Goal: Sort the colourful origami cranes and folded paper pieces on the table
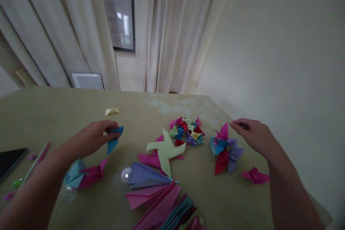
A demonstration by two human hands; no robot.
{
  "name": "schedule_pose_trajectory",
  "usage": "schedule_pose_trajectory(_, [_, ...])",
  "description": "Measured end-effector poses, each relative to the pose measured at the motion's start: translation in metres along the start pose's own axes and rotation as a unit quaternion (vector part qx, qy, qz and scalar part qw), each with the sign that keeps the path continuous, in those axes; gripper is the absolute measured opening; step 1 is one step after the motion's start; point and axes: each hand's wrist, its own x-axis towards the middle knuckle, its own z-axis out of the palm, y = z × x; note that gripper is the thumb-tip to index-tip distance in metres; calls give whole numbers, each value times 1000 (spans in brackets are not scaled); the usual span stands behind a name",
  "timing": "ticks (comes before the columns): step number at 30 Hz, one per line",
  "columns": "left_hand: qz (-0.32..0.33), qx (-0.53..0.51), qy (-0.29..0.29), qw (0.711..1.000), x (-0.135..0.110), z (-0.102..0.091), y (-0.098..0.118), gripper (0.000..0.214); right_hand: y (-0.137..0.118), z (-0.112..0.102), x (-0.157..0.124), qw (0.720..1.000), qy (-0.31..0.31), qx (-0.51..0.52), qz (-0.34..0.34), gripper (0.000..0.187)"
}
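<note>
l hand point(93, 137) pinches blue folded pc point(113, 143). r hand point(252, 136) at pink pc point(222, 133) nr purple pc point(235, 155); can't tell if gripping.

A person's bare, smooth left forearm point(44, 183) is appearing in the lower left of the view, looking broadest toward the edge and tapering evenly into a narrower left wrist point(68, 151). The matching bare, smooth right forearm point(289, 187) is appearing in the lower right, also narrowing toward a slim right wrist point(271, 160). Both are showing uncovered skin along their whole visible length. The bare left hand point(94, 136) is looking slender, with a softly rounded back. The bare right hand point(256, 136) is showing a similar build, with gently curved knuckles and slim fingers point(238, 128). Soft blur and shadow are hiding finer details such as nails and creases.
</note>
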Motion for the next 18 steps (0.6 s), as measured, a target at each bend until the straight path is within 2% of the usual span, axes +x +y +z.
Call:
schedule_pose_trajectory(2, [41,-52,32,997,-2,-4,23,32,-7,-3,-4,998,53,-16,15,33])
schedule_pose_trajectory(5, [86,-118,60,988,-10,-6,60,35,-44,-5,-11,994,81,62,-32,31])
schedule_pose_trajectory(7, [116,-157,50,979,-15,-6,83,33,-81,-1,-18,984,41,151,-84,31])
schedule_pose_trajectory(8, [127,-175,38,976,-18,-5,93,32,-100,3,-22,975,-2,194,-112,30])
schedule_pose_trajectory(10, [143,-202,17,969,-23,-2,110,30,-136,14,-29,945,-89,270,-161,27])
schedule_pose_trajectory(12, [152,-219,6,964,-27,1,122,28,-165,28,-34,916,-135,320,-200,30])
schedule_pose_trajectory(14, [160,-236,1,959,-31,4,130,26,-184,42,-37,897,-158,341,-231,32])
schedule_pose_trajectory(18, [160,-298,1,941,-35,6,139,22,-198,57,-39,885,-181,354,-244,13])
